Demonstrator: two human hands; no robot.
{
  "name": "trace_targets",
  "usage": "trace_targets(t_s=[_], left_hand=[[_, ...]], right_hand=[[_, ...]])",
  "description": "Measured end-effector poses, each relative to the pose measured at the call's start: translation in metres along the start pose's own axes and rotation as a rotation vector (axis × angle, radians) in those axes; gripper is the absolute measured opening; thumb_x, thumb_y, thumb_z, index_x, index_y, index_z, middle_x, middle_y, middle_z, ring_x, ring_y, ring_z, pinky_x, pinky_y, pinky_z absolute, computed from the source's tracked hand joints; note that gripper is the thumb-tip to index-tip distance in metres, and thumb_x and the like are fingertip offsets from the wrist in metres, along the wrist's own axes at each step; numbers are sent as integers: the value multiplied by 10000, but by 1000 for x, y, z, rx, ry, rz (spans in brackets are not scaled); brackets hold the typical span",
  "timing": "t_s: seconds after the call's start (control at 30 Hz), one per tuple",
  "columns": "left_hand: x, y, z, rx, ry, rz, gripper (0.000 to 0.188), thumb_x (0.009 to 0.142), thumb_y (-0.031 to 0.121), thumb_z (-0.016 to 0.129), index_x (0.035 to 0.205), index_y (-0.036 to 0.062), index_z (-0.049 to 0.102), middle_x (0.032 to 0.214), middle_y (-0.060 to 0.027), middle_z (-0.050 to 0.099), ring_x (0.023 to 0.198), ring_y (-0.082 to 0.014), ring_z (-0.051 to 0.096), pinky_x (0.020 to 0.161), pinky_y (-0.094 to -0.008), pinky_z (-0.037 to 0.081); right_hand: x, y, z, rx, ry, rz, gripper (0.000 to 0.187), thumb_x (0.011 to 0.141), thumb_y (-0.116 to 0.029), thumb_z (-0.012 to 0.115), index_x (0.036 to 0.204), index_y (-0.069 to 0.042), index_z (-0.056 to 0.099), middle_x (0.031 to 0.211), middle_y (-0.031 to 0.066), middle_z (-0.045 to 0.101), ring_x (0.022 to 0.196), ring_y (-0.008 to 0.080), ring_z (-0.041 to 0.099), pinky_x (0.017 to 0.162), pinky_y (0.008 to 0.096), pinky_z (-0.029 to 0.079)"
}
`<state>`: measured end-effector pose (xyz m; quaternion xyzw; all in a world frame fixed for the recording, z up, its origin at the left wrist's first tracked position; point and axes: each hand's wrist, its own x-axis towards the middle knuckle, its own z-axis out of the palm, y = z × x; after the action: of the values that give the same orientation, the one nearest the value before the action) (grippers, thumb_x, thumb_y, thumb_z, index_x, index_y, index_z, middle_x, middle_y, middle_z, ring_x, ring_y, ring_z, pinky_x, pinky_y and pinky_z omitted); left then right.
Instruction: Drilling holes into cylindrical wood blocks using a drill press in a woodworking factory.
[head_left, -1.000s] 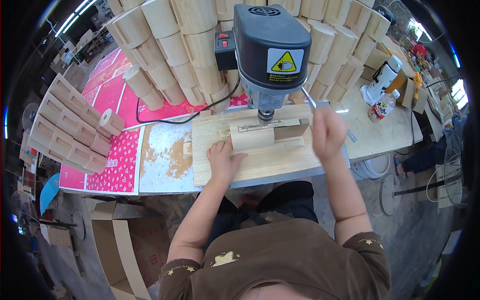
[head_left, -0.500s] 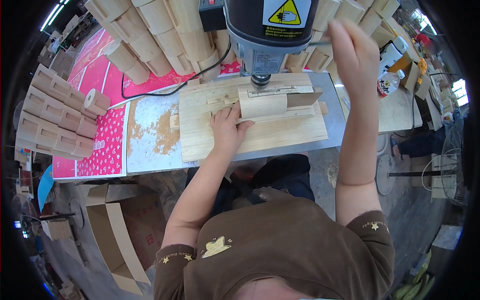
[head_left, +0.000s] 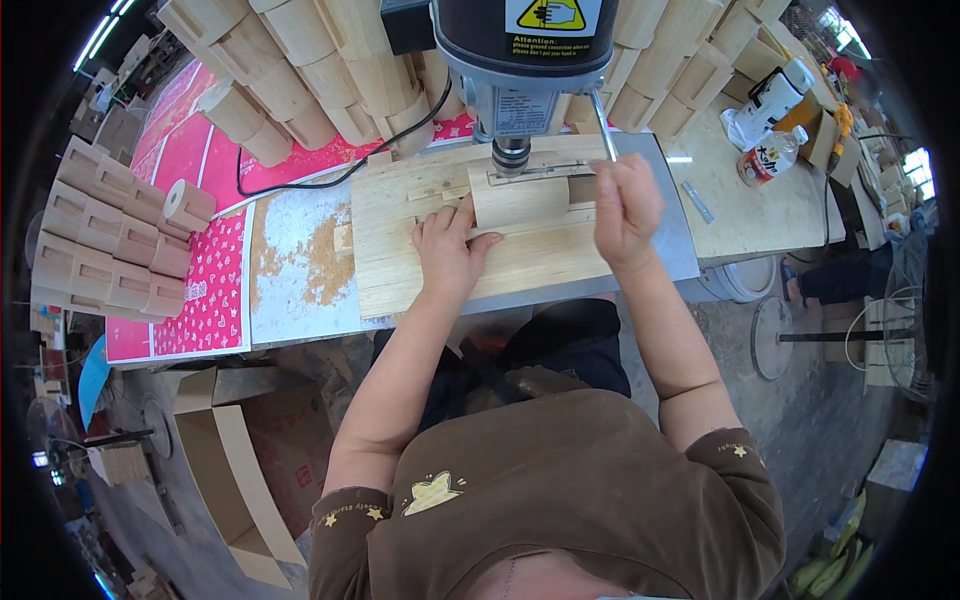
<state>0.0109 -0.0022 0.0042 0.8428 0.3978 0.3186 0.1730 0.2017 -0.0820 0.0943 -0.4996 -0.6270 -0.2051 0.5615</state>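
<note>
A pale wooden block (head_left: 520,204) with a rounded face lies on a flat wooden board (head_left: 410,285) beneath a drill press (head_left: 524,45). The press's chuck (head_left: 510,156) sits low over the block's far side, hiding any bit. My left hand (head_left: 447,255) rests on the board with fingers spread, its index finger against the block's left end and the thumb by its near edge. Closed around the lower end of a metal feed lever (head_left: 604,122), my right hand (head_left: 630,208) is just right of the block.
Stacked wooden pieces (head_left: 110,230) with rectangular recesses stand left, and taller stacks (head_left: 300,70) behind the press. A black cable (head_left: 330,184) crosses the table. Sawdust (head_left: 325,265) lies left of the board; a plastic bottle (head_left: 770,160) stands right. An opened carton (head_left: 240,470) sits on the floor.
My right hand has swung down and left with the feed lever, from high beside the press to near the block. My left hand stays by the block's left end.
</note>
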Motion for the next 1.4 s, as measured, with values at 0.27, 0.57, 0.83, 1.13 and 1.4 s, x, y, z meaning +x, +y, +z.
trace_targets(t_s=[0.27,0.57,0.83,1.13,1.4], left_hand=[[7,5,-7,-120,-17,-86,524,610,276,782,1084,120,624,841,-20,574,875,-215,530,869,-400,301],[18,-4,-6,-346,-24,-39,406,562,242,809,890,71,643,798,-15,583,809,-198,561,849,-373,323],[-1,-26,-66,-420,-56,29,299,620,82,776,876,4,644,837,-54,593,795,-165,589,676,-267,476],[-10,-36,-131,-946,-93,-522,273,751,229,714,738,-26,615,644,-30,599,553,-69,551,498,-204,400],[3,-7,-101,-873,-180,-801,453,730,373,730,686,-54,586,530,-45,527,403,-78,444,384,-207,333]], right_hand=[[165,-3,6,-243,3,246,307,886,-252,479,802,23,588,748,201,600,738,321,598,657,380,446],[49,26,-8,-84,-328,273,241,833,-141,593,1048,-39,556,761,90,573,749,259,548,704,360,438],[-14,31,-23,-376,-716,228,238,763,-186,636,973,-103,561,896,48,562,940,242,517,867,405,335],[-16,25,-27,-347,-681,207,225,749,-178,653,948,-106,574,890,40,563,919,235,522,850,388,336],[-17,14,-31,-313,-741,221,231,742,-158,656,951,-107,573,881,35,561,902,232,522,852,383,341]])
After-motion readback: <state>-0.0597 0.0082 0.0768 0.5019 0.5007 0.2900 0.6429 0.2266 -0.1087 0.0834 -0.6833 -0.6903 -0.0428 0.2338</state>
